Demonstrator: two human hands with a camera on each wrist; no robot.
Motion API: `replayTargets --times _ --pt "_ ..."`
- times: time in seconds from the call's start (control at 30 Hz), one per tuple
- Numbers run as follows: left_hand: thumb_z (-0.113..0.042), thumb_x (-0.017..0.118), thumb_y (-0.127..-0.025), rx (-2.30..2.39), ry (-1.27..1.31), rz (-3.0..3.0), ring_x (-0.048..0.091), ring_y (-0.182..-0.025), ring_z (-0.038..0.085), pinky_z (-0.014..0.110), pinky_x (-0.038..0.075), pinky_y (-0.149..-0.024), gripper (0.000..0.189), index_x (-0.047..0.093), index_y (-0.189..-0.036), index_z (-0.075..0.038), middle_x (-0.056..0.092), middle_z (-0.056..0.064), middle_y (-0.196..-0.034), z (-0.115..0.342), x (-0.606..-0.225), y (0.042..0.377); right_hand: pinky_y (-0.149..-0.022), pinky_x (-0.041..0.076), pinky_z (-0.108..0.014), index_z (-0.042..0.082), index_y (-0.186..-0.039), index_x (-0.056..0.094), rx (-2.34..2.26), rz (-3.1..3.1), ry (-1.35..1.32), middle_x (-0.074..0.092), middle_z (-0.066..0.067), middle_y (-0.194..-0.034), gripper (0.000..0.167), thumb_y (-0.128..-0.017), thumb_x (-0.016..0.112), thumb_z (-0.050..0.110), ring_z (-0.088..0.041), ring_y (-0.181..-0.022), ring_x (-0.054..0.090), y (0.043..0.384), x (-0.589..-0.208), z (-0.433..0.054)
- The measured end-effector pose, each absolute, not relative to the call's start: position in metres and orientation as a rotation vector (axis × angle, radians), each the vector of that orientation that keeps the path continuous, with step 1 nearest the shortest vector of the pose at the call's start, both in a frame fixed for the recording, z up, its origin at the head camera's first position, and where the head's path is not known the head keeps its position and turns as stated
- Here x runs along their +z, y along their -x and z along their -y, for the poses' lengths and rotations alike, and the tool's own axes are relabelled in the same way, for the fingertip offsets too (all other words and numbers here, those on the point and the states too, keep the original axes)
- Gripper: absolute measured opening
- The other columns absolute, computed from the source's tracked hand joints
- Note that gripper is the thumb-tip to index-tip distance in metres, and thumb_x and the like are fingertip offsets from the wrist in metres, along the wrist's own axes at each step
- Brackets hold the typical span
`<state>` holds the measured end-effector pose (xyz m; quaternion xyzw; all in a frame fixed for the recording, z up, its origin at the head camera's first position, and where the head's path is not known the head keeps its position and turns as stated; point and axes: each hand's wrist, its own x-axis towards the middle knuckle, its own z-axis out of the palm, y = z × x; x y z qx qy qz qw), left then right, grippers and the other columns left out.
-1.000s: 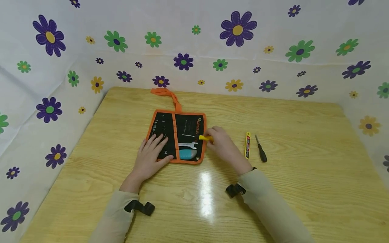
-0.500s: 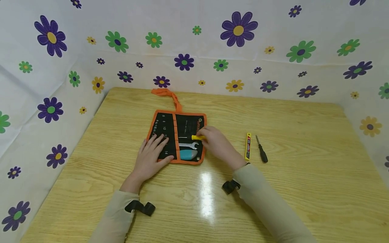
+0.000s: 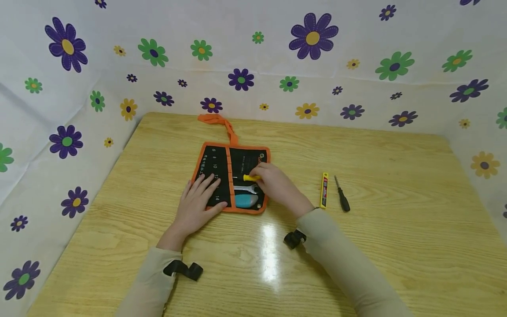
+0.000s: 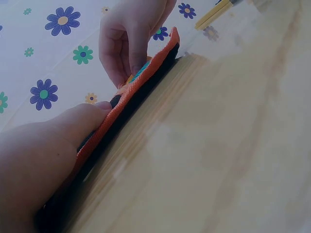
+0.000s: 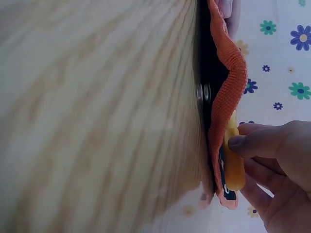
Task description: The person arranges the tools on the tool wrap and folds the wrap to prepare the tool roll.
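Observation:
A black tool pouch (image 3: 217, 152) with orange edging lies unfolded on the table. My left hand (image 3: 195, 203) rests on its numbered left part with fingers spread. Between thumb and fingers, my right hand (image 3: 276, 184) pinches the yellow handle of a screwdriver (image 3: 248, 178). Its thin shaft points left and runs under the pouch's orange middle band; the tip is hidden. The right wrist view shows the yellow handle (image 5: 235, 167) under my thumb, close along the pouch edge. A wrench (image 3: 245, 189) and a tool with a teal and grey handle (image 3: 244, 201) sit in neighbouring slots.
Right of the pouch, a yellow, red and black narrow pack (image 3: 324, 190) and a dark-handled screwdriver (image 3: 342, 196) lie on the wooden table (image 3: 380, 246). An orange strap (image 3: 219, 121) trails from the pouch toward the back edge. A flowered cloth (image 3: 269, 57) hangs behind.
My right hand has moved left with the yellow screwdriver, and its shaft has slid farther under the orange band. My left hand stays in place on the pouch.

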<state>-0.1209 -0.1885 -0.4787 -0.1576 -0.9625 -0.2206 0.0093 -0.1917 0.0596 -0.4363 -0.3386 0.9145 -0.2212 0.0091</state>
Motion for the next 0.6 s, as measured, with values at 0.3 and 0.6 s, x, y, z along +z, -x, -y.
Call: replayTargets --times 0.3,0.6 --pt "-0.057 0.053 -0.091 -0.676 0.491 3.008 0.010 -0.144 0.027 0.051 0.000 -0.114 0.073 0.035 -0.150 -0.017 0.026 0.006 -0.155 0.188 -0.480 0.122 -0.088 0.050 -0.033 0.003 -0.117 0.066 -0.680 -2.841 0.934 0.060 -0.011 -0.115 0.027 -0.090 0.065 0.003 -0.024 -0.105 0.058 0.190 -0.432 -0.069" --pt "-0.057 0.053 -0.091 -0.667 0.486 3.015 0.010 -0.144 0.028 0.051 -0.001 -0.114 0.074 0.035 -0.150 -0.017 0.026 0.006 -0.155 0.189 -0.481 0.122 -0.077 0.049 -0.035 -0.003 -0.118 0.066 -0.674 -2.809 0.801 0.058 -0.016 -0.108 0.029 -0.093 0.064 0.012 -0.025 -0.091 0.055 0.196 -0.434 -0.082"
